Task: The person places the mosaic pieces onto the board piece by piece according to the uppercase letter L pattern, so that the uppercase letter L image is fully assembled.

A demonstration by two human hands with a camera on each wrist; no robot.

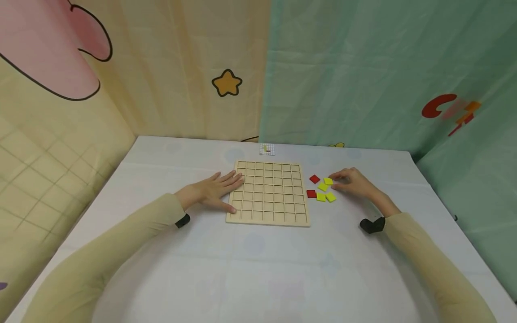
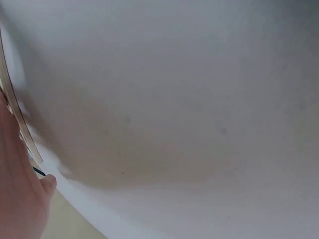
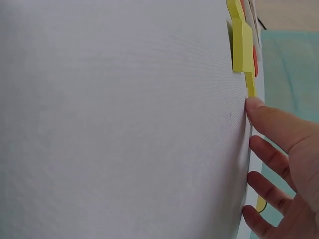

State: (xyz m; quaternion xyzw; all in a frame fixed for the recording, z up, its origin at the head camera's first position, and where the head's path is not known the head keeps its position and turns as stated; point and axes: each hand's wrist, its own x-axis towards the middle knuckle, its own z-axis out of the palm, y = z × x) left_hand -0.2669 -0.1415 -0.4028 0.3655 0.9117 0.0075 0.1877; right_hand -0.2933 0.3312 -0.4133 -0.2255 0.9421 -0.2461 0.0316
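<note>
My left hand (image 1: 214, 189) lies with its fingers spread over the left edge of a wooden grid board (image 1: 268, 193); the thumb rests near the board's lower left corner. In the left wrist view, part of the left hand (image 2: 22, 184) shows beside the board's edge (image 2: 17, 114). To the right of the board, the thumb and index finger of my right hand (image 1: 355, 183) pinch a yellow tile (image 1: 328, 181) at its right side. The right wrist view has the right hand (image 3: 289, 164) with its thumb at a yellow tile (image 3: 250, 85) and the other visible fingers spread.
Near the held tile lie two red tiles (image 1: 314, 179) (image 1: 311, 194) and several other yellow tiles (image 1: 321, 197). A small card with a printed grid (image 1: 267, 149) lies behind the board. Curtains (image 1: 343, 80) hang behind the white-covered table (image 1: 258, 264).
</note>
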